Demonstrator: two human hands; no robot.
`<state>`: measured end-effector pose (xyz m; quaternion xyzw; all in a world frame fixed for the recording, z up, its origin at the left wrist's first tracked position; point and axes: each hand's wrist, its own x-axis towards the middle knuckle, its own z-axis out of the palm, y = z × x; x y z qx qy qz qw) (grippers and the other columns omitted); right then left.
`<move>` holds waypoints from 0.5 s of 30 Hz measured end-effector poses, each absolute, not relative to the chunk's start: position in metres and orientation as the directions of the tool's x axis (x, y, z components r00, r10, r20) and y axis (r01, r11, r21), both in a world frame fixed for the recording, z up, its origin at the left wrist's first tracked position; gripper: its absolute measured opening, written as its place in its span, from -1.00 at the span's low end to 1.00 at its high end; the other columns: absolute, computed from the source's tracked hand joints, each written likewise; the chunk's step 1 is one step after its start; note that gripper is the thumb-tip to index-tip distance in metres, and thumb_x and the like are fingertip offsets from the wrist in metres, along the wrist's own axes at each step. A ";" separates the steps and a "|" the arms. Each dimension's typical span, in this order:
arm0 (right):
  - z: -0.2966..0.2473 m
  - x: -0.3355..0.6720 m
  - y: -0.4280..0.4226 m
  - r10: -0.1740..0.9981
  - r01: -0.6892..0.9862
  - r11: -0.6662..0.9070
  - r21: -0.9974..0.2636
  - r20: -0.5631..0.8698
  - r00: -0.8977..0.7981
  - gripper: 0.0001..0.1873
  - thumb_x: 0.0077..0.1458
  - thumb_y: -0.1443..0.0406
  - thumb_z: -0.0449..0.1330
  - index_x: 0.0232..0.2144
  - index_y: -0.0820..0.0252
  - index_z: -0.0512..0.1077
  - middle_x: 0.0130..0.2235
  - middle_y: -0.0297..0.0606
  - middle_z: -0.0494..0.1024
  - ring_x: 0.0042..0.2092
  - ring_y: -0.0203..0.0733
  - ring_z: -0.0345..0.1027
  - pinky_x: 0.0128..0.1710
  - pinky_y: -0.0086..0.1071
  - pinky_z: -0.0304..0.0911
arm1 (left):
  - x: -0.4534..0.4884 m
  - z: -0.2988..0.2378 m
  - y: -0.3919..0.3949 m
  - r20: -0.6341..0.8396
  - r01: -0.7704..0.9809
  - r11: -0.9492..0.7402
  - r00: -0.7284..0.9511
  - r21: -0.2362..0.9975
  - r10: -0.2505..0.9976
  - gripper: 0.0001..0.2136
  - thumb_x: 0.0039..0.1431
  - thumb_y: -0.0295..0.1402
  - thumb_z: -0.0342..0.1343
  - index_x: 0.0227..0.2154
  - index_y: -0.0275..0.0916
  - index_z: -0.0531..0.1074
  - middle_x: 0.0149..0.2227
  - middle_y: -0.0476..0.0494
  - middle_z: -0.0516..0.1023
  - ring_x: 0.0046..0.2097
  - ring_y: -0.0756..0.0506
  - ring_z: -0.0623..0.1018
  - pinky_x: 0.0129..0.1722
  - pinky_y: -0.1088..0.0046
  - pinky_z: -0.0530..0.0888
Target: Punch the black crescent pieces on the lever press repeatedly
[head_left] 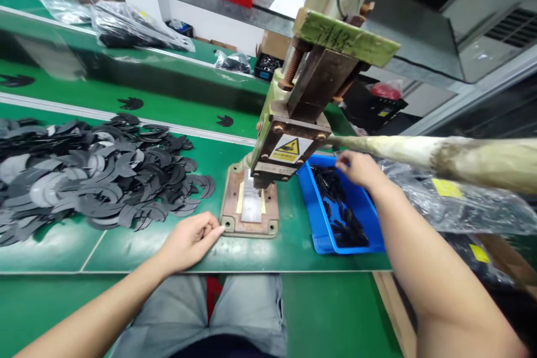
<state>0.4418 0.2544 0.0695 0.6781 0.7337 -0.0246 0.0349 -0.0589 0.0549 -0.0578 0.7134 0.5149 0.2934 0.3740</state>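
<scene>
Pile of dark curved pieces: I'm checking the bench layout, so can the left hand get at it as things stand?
Probably yes: the left hand is by the press base, the pile lies farther left, and nothing visible stands between hand and pile.

- the left forearm (113, 302) is slanting up and inward from the lower left.
- the left hand (193, 239) is resting low, fingers curling loosely, thumb pointing to the right.
- the right arm (413, 240) is pointing forward and inward.
- the right hand (359, 169) is angling leftward, fingers bending, their grip not showing clearly.
</scene>
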 end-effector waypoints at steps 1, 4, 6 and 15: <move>0.064 0.442 0.231 0.985 0.997 0.081 0.001 -0.155 -0.080 -0.66 0.18 0.08 0.25 -0.13 0.18 0.56 -0.12 -0.13 0.69 -0.11 -0.10 0.57 0.01 -0.26 0.40 | -0.058 -0.056 0.055 0.039 0.522 -0.194 0.293 0.831 0.955 -0.70 0.44 -0.10 0.09 -0.34 -0.19 0.42 -0.44 0.04 0.38 -0.40 -0.02 0.35 -0.36 0.46 0.28; 0.042 0.446 0.171 0.938 0.995 0.088 -0.048 -0.331 -0.099 -0.51 -0.10 -0.08 0.41 -0.26 0.14 0.55 -0.25 -0.09 0.69 -0.24 0.05 0.60 -0.17 -0.17 0.46 | -0.054 -0.050 0.056 0.044 0.530 -0.195 0.285 0.826 0.958 -0.70 0.41 -0.08 0.12 -0.35 -0.19 0.43 -0.45 0.04 0.41 -0.41 -0.01 0.37 -0.38 0.47 0.27; 0.025 0.449 0.145 0.905 0.989 0.091 -0.115 -0.405 -0.131 -0.52 -0.13 -0.10 0.41 -0.31 0.10 0.53 -0.22 -0.05 0.70 -0.22 0.09 0.62 -0.21 -0.16 0.47 | -0.053 -0.047 0.056 0.049 0.516 -0.193 0.280 0.835 0.959 -0.72 0.39 -0.10 0.14 -0.33 -0.19 0.45 -0.45 0.05 0.42 -0.42 0.00 0.37 -0.39 0.48 0.27; 0.006 0.445 0.130 0.919 0.950 0.191 -0.249 -0.296 -0.262 -0.74 0.01 0.05 0.26 -0.55 0.03 0.42 -0.52 -0.22 0.57 -0.46 0.01 0.51 -0.42 -0.18 0.36 | -0.052 -0.042 0.054 0.089 0.522 -0.204 0.237 0.828 0.967 -0.74 0.35 -0.11 0.18 -0.35 -0.20 0.44 -0.49 0.06 0.42 -0.44 0.01 0.38 -0.41 0.49 0.26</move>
